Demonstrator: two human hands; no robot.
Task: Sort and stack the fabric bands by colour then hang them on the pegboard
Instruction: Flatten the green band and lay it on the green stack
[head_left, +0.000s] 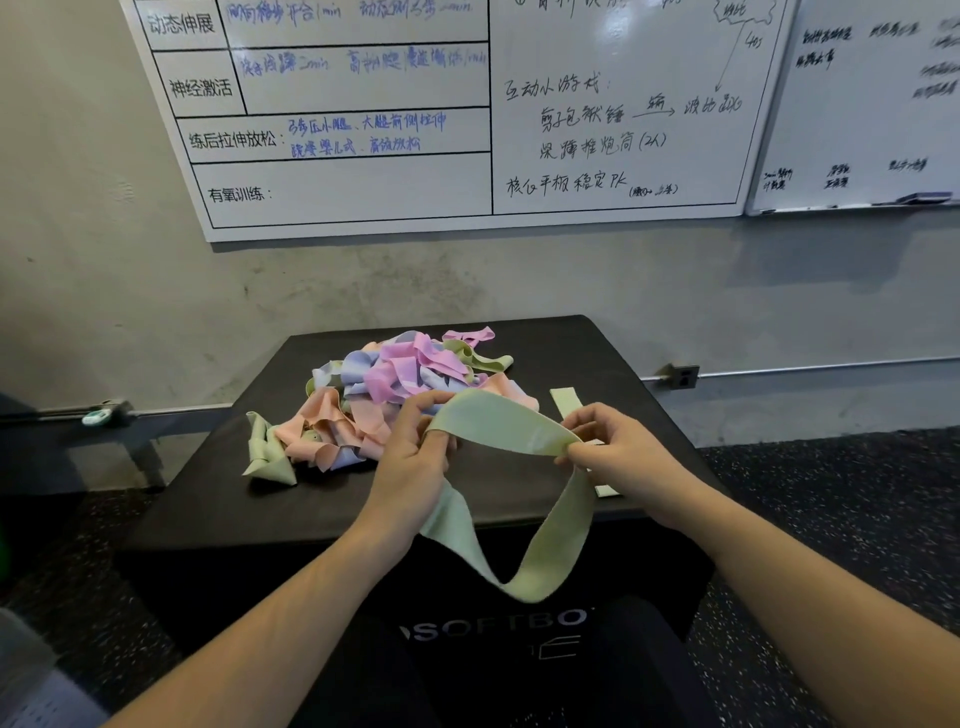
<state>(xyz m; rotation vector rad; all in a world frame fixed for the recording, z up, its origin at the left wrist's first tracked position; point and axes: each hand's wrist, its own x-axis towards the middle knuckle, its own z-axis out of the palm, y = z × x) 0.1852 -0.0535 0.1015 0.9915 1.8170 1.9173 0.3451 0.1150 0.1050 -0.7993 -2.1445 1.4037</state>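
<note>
Two hands hold one green band (498, 423) above the black box (597, 353): left hand (415, 467) has fingers curled around its left end, right hand (618, 447) pinches the right end. Band spans between both grips, the rest looping down below them. Mixed pile (395, 384) sits just behind, flat green band (566, 402) beside right hand.

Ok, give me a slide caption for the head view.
Both hands, left hand and right hand, stretch a green band above the mixed pile.
</note>
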